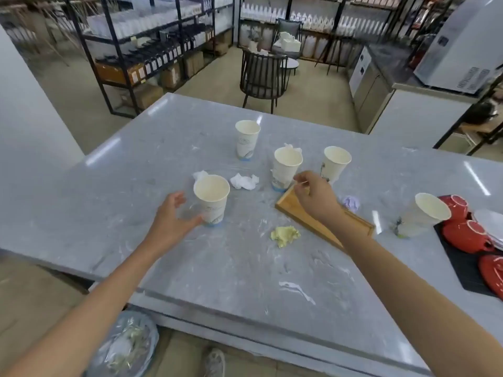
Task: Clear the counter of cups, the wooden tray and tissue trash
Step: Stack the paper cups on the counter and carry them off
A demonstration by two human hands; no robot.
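Several white paper cups stand on the grey counter (136, 186). The nearest cup (211, 200) has my left hand (171, 219) open just beside its base, thumb almost touching. My right hand (313, 194) hovers over the far end of the wooden tray (307, 219), fingers apart, close to the middle cup (287, 168). Other cups stand at the back (247, 138), right of the middle one (335, 163) and far right (424, 213). Crumpled tissues lie around: white (244, 181), yellow (284, 235), lilac (351, 202), and white ones behind two cups (201, 174).
Red cups (460, 235) and plates sit on a black mat (462, 268) at the counter's right edge. A bin lined with a plastic bag (128, 346) stands on the floor below the counter's near-left edge. Chairs and shelving stand beyond the counter.
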